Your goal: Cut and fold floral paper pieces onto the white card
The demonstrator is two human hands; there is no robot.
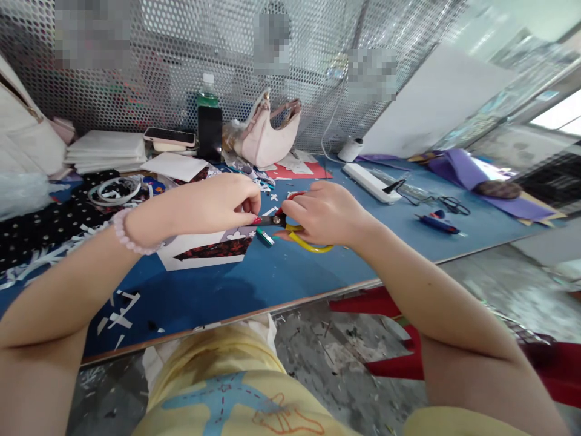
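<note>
R hand [327, 209] clamped on scissors [276, 221], red/yellow handles, blades pointing twd L hand [218, 204]. L hand: fingers curled, thumb at blades; grip on printed sheet [213, 251] directly below is hidden, can't tell. Small green item [264, 237] on blue table [313, 272], just beside scissors. Paper scraps [121, 318] nr front edge. Pwr strip [370, 183] to R; pale handbag [270, 144] at back, before perf. metal screen [181, 72]. Floor [313, 345] littered.

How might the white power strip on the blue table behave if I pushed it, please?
The white power strip looks straight-sided and hard, so it would likely slide as one stiff piece. Lying flat and long, it seems unlikely to roll or tip. The black plug at its end would probably be dragged along.
</note>
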